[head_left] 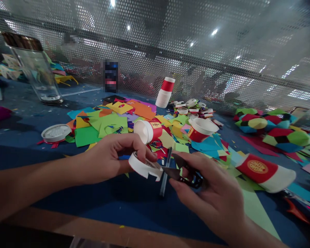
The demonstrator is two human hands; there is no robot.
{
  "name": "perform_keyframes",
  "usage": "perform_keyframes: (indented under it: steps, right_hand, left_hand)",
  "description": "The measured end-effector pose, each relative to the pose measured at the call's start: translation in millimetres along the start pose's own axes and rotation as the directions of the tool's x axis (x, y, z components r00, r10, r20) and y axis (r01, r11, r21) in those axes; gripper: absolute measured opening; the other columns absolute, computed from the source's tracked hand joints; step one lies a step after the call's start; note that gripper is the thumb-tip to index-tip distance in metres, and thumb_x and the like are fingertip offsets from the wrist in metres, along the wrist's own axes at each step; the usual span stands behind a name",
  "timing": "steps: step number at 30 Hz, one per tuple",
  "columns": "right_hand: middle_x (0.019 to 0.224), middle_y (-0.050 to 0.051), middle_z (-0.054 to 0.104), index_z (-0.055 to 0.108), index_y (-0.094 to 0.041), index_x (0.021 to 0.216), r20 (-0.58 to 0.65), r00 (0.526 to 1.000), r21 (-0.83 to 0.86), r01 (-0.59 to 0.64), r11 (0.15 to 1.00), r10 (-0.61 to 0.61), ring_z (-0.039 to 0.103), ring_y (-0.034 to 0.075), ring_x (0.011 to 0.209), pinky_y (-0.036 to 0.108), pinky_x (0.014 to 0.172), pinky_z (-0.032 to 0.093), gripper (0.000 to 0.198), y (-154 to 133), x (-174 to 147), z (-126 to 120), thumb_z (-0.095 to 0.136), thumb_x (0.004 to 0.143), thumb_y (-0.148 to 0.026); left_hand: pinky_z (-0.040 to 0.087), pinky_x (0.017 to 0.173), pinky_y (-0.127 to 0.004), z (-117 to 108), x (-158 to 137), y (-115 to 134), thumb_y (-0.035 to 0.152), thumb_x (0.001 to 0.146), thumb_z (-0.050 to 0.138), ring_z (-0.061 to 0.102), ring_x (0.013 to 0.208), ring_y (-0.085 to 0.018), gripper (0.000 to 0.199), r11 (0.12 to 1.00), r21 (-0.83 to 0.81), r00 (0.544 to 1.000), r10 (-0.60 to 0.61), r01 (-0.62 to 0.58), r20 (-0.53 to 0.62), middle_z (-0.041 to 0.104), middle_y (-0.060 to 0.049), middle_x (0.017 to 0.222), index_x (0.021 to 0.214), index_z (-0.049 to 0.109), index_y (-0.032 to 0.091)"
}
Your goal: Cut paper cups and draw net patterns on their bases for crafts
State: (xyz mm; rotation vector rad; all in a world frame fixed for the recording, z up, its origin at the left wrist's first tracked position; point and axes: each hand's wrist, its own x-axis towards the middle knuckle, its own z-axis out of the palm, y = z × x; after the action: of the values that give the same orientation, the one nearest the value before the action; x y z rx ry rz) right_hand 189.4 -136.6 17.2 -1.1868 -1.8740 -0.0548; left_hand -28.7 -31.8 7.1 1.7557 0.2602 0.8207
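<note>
Pinched in my left hand is a white paper cup base, a shallow ring with a notched, ragged cut edge facing right. My right hand grips small black scissors, with their dark blades parted. The lower blade's tip is at the notched edge of the cup base; whether it touches, I cannot tell. A thin, shiny strip stretches behind the blades. Beyond my hands, a red and white paper cup lies on its side among coloured paper scraps.
A cut cup and a flattened red cup piece are to the right. Farther back stand stacked cups beside piled cup bases. Another cup base and a glass bottle are left. Patchwork paper shapes lie far right.
</note>
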Motion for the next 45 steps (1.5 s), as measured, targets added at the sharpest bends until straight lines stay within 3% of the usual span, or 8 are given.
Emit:
perform_keyframes:
  steps: [8, 13, 22, 27, 33, 37, 41, 45]
  right_hand:
    - [0.064, -0.009, 0.056, 0.061, -0.028, 0.109, 0.04, 0.993, 0.168, -0.113, 0.979, 0.108, 0.048, 0.008, 0.047, 0.016, 0.043, 0.038, 0.028, 4, -10, 6, 0.063, 0.084, -0.016]
    - [0.059, -0.007, 0.054, 0.068, -0.022, 0.093, 0.077, 0.995, 0.076, -0.073, 0.994, 0.067, 0.044, 0.008, 0.046, 0.019, 0.041, 0.035, 0.015, -4, 1, 3, 0.068, 0.079, -0.019]
    - [0.067, -0.004, 0.058, 0.068, -0.023, 0.11, 0.058, 0.998, 0.005, -0.015, 1.0, 0.015, 0.051, 0.011, 0.054, 0.023, 0.047, 0.039, 0.027, 1, -4, -5, 0.068, 0.083, -0.022]
    - [0.066, -0.007, 0.057, 0.068, -0.029, 0.106, 0.069, 0.987, 0.159, -0.154, 0.975, 0.145, 0.046, 0.009, 0.051, 0.022, 0.045, 0.035, 0.026, 5, -10, -2, 0.074, 0.082, -0.022]
    - [0.059, -0.007, 0.05, 0.067, -0.022, 0.087, 0.314, 0.84, 0.424, -0.541, 0.727, 0.442, 0.042, 0.009, 0.05, 0.022, 0.046, 0.033, 0.016, 0, 2, 18, 0.076, 0.075, -0.027]
    - [0.066, -0.003, 0.058, 0.066, -0.02, 0.078, 0.354, 0.743, 0.558, -0.655, 0.51, 0.568, 0.045, 0.01, 0.055, 0.022, 0.05, 0.038, 0.021, 6, 10, 23, 0.083, 0.067, -0.027]
    - [0.06, -0.007, 0.048, 0.066, -0.018, 0.078, 0.456, 0.657, 0.623, -0.718, 0.311, 0.601, 0.029, 0.005, 0.047, 0.02, 0.041, 0.02, 0.029, 13, 10, 20, 0.088, 0.065, -0.031]
    - [0.058, -0.009, 0.046, 0.063, -0.017, 0.082, 0.509, 0.629, 0.626, -0.739, 0.248, 0.588, 0.026, 0.004, 0.047, 0.019, 0.042, 0.016, 0.04, 13, 8, 18, 0.089, 0.068, -0.043]
  left_hand:
    - [0.058, 0.083, -0.017, 2, 0, -4, 0.011, 0.085, 0.072, 0.075, 0.097, -0.013, 0.02, 0.996, -0.081, 0.999, -0.028, 0.032, 0.044, 0.079, -0.004, 0.102, 0.081, 0.054, 0.019]
    - [0.058, 0.085, -0.022, 2, -3, -2, 0.01, 0.085, 0.07, 0.074, 0.099, -0.016, 0.021, 0.998, 0.052, 0.996, -0.042, 0.038, 0.078, 0.076, -0.004, 0.103, 0.08, 0.052, 0.021]
    - [0.057, 0.081, -0.022, -1, -3, 4, 0.009, 0.084, 0.068, 0.074, 0.098, -0.016, 0.02, 0.996, 0.088, 1.0, -0.009, 0.008, 0.019, 0.077, -0.002, 0.104, 0.079, 0.053, 0.022]
    - [0.055, 0.075, -0.023, -1, -1, 5, 0.015, 0.081, 0.069, 0.072, 0.092, -0.017, 0.02, 0.996, 0.082, 0.999, -0.046, 0.046, -0.011, 0.074, -0.003, 0.097, 0.078, 0.05, 0.021]
    - [0.036, 0.047, -0.018, 13, 1, 3, 0.031, 0.083, 0.069, 0.047, 0.055, -0.008, 0.019, 0.959, 0.181, 0.971, -0.195, 0.218, -0.137, 0.052, 0.006, 0.066, 0.083, 0.054, 0.019]
    - [0.051, 0.066, -0.02, 15, -1, 2, 0.034, 0.083, 0.073, 0.066, 0.079, -0.014, 0.031, 0.963, 0.095, 0.967, -0.245, 0.251, -0.07, 0.069, 0.001, 0.09, 0.105, 0.056, 0.021]
    - [0.054, 0.091, -0.029, 5, -3, -2, 0.025, 0.081, 0.079, 0.069, 0.109, -0.019, 0.074, 0.968, 0.176, 0.978, -0.193, 0.178, 0.073, 0.073, -0.001, 0.117, 0.143, 0.04, 0.033]
    - [0.055, 0.088, -0.029, -2, -3, -5, 0.023, 0.084, 0.075, 0.07, 0.102, -0.019, 0.057, 0.942, 0.322, 0.991, -0.117, 0.091, 0.064, 0.073, -0.001, 0.117, 0.136, 0.053, 0.031]
